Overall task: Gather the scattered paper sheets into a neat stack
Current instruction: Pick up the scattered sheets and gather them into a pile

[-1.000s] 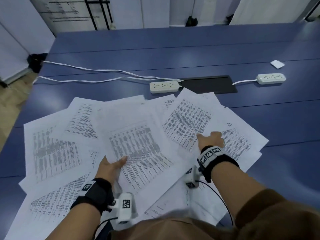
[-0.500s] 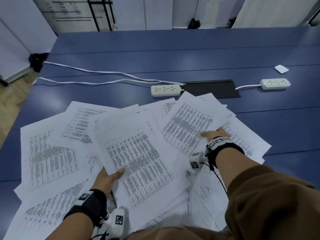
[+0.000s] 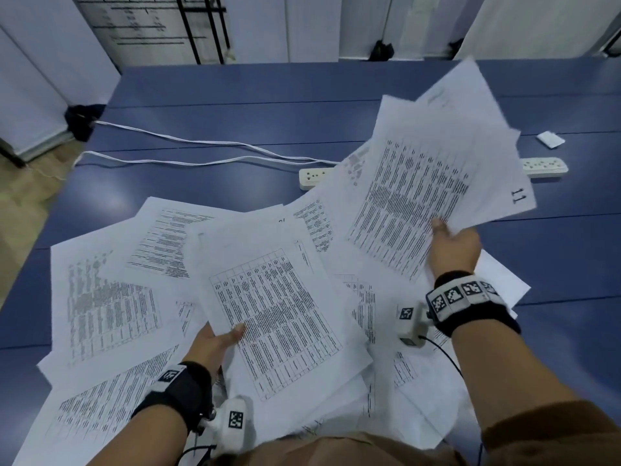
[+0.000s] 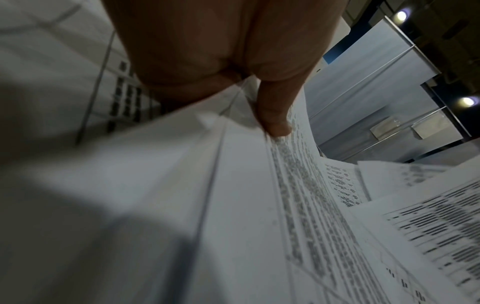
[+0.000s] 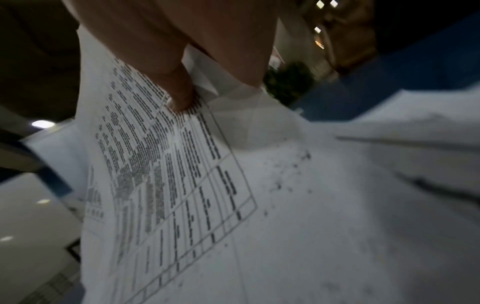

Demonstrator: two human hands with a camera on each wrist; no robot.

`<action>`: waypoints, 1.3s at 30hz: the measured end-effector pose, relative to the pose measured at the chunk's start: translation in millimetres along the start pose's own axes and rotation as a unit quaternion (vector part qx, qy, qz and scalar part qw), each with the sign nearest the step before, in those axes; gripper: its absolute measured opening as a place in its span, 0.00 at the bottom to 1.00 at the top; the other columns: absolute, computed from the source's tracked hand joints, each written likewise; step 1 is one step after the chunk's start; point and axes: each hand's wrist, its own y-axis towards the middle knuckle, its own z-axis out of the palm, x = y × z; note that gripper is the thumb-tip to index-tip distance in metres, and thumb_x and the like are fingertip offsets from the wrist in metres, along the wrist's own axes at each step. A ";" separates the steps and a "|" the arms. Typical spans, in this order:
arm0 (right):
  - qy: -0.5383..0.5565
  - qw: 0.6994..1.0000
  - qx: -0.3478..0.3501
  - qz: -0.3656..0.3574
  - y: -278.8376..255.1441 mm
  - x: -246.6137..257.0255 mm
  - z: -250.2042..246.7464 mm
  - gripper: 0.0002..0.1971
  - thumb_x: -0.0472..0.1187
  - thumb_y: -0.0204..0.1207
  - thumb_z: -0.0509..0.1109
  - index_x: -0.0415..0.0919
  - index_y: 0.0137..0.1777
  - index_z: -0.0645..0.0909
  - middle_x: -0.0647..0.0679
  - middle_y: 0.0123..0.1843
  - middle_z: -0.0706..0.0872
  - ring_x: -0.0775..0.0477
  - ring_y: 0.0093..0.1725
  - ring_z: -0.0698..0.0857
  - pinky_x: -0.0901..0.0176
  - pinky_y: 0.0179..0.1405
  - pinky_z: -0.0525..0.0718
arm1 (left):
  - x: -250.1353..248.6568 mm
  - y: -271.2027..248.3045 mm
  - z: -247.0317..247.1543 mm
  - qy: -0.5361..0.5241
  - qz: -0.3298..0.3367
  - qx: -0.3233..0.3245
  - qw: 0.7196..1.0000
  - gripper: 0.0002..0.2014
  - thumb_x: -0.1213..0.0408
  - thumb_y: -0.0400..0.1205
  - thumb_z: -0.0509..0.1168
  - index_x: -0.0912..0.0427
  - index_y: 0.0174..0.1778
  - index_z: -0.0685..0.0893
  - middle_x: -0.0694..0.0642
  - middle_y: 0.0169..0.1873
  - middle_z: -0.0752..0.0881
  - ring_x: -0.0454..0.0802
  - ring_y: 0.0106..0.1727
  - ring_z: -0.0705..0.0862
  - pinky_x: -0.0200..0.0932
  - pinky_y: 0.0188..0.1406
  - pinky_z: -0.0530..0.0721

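White printed sheets lie fanned and overlapping on the blue table (image 3: 235,105). My right hand (image 3: 452,245) pinches a bundle of several sheets (image 3: 426,183), thumb on top, and holds it raised and tilted over the table's right side; the top sheet shows "11". In the right wrist view the thumb (image 5: 179,94) presses on a printed table sheet (image 5: 168,174). My left hand (image 3: 215,344) grips the near edge of a central sheet (image 3: 268,307) with a table on it, thumb on top. The left wrist view shows that thumb (image 4: 275,115) clamping a few sheets (image 4: 259,205).
Two white power strips (image 3: 314,178) (image 3: 546,166) lie beyond the papers, their white cables (image 3: 188,151) running to the left edge. A small white pad (image 3: 550,140) sits far right. More sheets (image 3: 107,304) spread to the left and near the table's front edge.
My right hand has gone from resting flat on the right sheets to pinching a bundle and lifting it up off the table. The left hand keeps its hold on the central sheet.
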 end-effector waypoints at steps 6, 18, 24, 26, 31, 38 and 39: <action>0.064 0.994 0.033 -0.079 -6.0 57.7 -31.6 0.22 0.49 0.81 0.68 0.30 0.63 0.71 0.43 0.55 0.75 0.48 0.57 0.76 0.58 0.58 0.75 | -3.3 -2.0 -0.8 0.023 -0.016 0.021 0.999 0.37 0.55 0.72 0.77 0.66 0.75 0.73 0.60 0.70 0.79 0.64 0.76 0.71 0.61 0.75 0.66; -0.332 0.840 0.412 -0.119 -56.5 -4.8 2.8 0.06 0.38 0.79 0.67 0.35 0.51 0.80 0.44 0.44 0.82 0.44 0.44 0.81 0.60 0.39 0.74 | -27.5 -27.5 16.8 0.018 0.011 0.029 0.999 0.39 0.35 0.81 0.56 0.54 0.84 0.60 0.55 0.83 0.61 0.56 0.84 0.57 0.60 0.81 0.54; -0.244 0.885 0.395 -0.030 -111.4 -58.4 44.8 0.27 0.41 0.79 0.71 0.36 0.74 0.66 0.43 0.67 0.78 0.45 0.58 0.79 0.58 0.56 0.76 | -11.2 -28.2 25.9 0.039 0.098 0.027 0.994 0.56 0.27 0.60 0.72 0.51 0.82 0.65 0.48 0.76 0.73 0.50 0.76 0.72 0.54 0.77 0.67; -0.193 0.912 0.361 -0.001 -125.1 -64.5 54.3 0.23 0.39 0.82 0.66 0.37 0.73 0.64 0.42 0.64 0.78 0.44 0.57 0.79 0.56 0.54 0.77 | -6.2 -29.6 32.2 0.053 0.103 0.021 0.993 0.46 0.43 0.68 0.78 0.54 0.79 0.67 0.49 0.70 0.77 0.50 0.72 0.75 0.47 0.73 0.70; -0.138 0.954 0.267 -0.008 -121.2 -69.4 65.0 0.20 0.45 0.81 0.66 0.37 0.68 0.70 0.40 0.66 0.76 0.40 0.65 0.78 0.47 0.67 0.78 | 5.8 -31.7 29.9 0.067 0.102 0.007 0.992 0.39 0.68 0.74 0.77 0.56 0.79 0.66 0.54 0.72 0.76 0.53 0.74 0.74 0.46 0.71 0.69; -0.298 0.937 0.180 0.030 -72.2 -81.5 38.8 0.34 0.53 0.74 0.73 0.36 0.73 0.66 0.37 0.71 0.73 0.35 0.71 0.73 0.40 0.66 0.75 | 3.5 -40.0 6.5 -0.015 0.094 -0.034 0.995 0.39 0.74 0.77 0.73 0.60 0.82 0.61 0.54 0.74 0.72 0.51 0.71 0.72 0.49 0.73 0.66; -0.227 0.948 0.219 0.039 -69.7 -82.5 40.3 0.33 0.51 0.74 0.74 0.36 0.73 0.67 0.38 0.70 0.76 0.36 0.68 0.76 0.43 0.65 0.76 | 3.4 -41.7 4.9 -0.026 0.090 -0.036 0.995 0.37 0.76 0.77 0.71 0.61 0.81 0.62 0.52 0.70 0.73 0.49 0.67 0.72 0.48 0.70 0.66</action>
